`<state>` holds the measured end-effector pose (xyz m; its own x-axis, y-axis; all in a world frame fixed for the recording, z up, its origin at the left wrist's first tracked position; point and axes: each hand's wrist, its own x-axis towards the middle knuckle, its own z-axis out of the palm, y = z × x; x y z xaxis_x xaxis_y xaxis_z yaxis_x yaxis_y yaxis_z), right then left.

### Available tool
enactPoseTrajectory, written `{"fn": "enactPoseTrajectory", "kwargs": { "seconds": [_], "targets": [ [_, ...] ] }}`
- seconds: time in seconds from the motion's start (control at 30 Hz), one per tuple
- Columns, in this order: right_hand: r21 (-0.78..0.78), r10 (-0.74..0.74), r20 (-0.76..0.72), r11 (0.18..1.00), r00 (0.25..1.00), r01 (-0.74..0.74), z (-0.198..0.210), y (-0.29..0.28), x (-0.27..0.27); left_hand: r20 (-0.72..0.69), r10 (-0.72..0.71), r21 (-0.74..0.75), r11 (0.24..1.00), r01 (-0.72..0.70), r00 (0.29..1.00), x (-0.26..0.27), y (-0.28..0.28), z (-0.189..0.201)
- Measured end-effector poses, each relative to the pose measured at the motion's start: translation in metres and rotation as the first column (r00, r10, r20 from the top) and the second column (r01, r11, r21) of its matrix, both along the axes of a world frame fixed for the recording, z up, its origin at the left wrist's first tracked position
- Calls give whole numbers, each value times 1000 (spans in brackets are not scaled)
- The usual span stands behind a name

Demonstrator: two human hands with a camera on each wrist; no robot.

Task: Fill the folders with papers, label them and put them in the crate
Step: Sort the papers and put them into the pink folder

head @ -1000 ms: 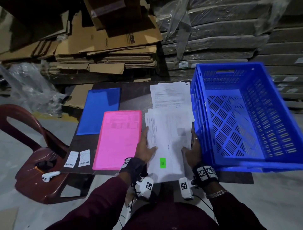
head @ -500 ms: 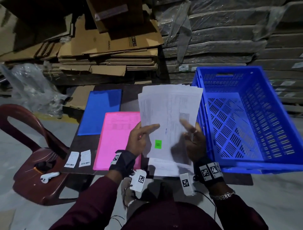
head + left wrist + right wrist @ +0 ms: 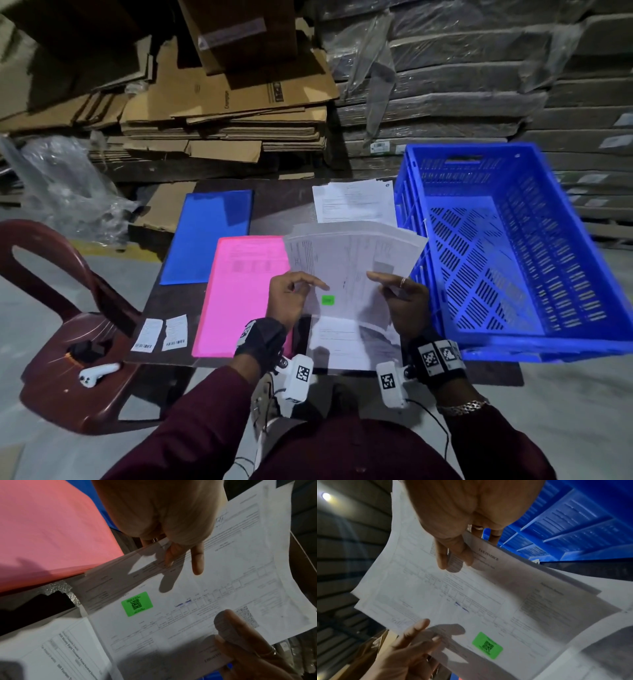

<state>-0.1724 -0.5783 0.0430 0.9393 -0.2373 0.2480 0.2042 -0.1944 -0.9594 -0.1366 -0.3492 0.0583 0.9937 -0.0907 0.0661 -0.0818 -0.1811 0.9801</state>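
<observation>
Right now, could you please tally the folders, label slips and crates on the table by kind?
Pink folder: 1
Blue folder: 1
White label slips: 2
Blue crate: 1
Total: 5

A fanned sheaf of printed papers (image 3: 352, 263) with a green sticker (image 3: 327, 300) is lifted just left of the empty blue crate (image 3: 507, 260) — the pink folder (image 3: 239, 294) and blue folder (image 3: 210, 236) lie flat, closed, further left.
</observation>
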Motion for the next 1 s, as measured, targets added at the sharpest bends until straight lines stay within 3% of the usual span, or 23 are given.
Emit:
{"fn": "enactPoseTrajectory", "kwargs": {
  "seconds": [0.2, 0.33, 0.47, 0.6, 0.67, 0.8, 1.0],
  "targets": [
    [-102, -29, -46, 994, 999, 24, -19, 0, -2, -41, 14, 45, 999, -13, 999, -5, -5, -14],
    [-136, -79, -55, 988, 995, 71, -4, 3, -3, -9, -10, 79, 997, 11, 1000, 2, -4, -4],
    [-74, -83, -59, 994, 995, 79, -2, 6, 1, -3, -22, 63, 998, 23, 1000, 6, -5, -3],
    [-100, -123, -79, 988, 989, 115, -18, 9, -12, -101, -153, 251, 952, 174, 983, 0, 2, -27],
    [-39, -130, -98, 991, 987, 127, -25, 8, -16, -116, -195, 296, 929, 221, 974, 2, 7, -31],
    [-21, -149, -167, 989, 975, 148, -24, 6, -14, -100, -183, 246, 948, 203, 978, 13, 10, -17],
    [5, -57, -69, 998, 996, 58, -2, 4, -10, -118, -113, 79, 989, 123, 986, 22, 26, 11]
  ]
}}
